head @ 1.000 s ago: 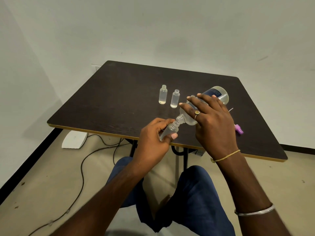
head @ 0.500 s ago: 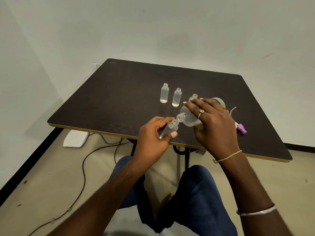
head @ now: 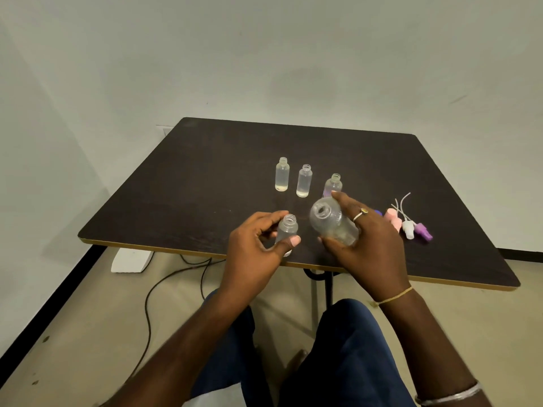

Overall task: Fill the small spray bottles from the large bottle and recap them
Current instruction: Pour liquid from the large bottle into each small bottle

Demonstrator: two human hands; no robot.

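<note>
Left hand (head: 258, 248) gripping small bottle (head: 287, 230), right hand (head: 367, 242) gripping large bottle (head: 332, 223), both over surface (head: 205, 186) near edge.

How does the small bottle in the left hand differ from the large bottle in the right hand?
The small bottle is slim; the large bottle is wide and rounded. The small bottle is held near upright, while the large bottle leans, mouth toward the camera. The left hand pinches the small bottle with thumb and fingertips; the right hand wraps around the large bottle. Both are clear and uncapped.
</note>
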